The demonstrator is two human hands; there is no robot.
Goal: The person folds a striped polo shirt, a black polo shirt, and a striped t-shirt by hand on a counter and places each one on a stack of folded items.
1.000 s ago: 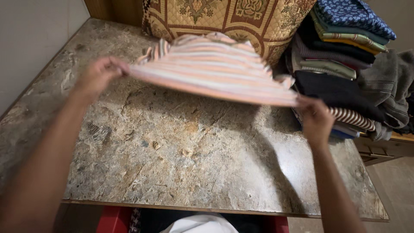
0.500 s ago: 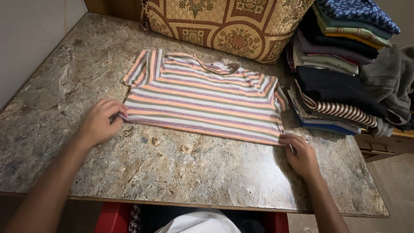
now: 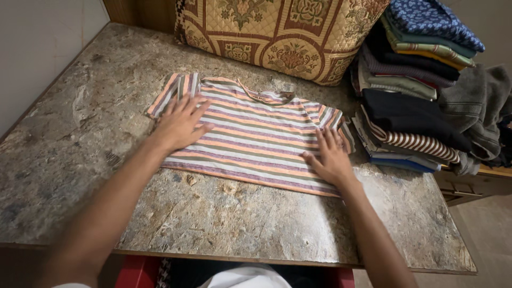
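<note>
Now, from the head view, the striped shirt (image 3: 250,130) lay flat on the stone surface (image 3: 80,160), where a second before I had held it up in the air by its edges. Half a second before, my hands pinched its lower corners; by this moment they had slid inward onto the cloth. My left hand (image 3: 178,122) pressed open-palmed, fingers spread, near one sleeve, gripping nothing. My right hand (image 3: 329,154) lay flat too, on the shirt's other side, holding nothing. Beyond my right hand stood a stack of folded clothes (image 3: 413,80); past both hands leaned a quilted cushion (image 3: 277,32). No container showed.
</note>
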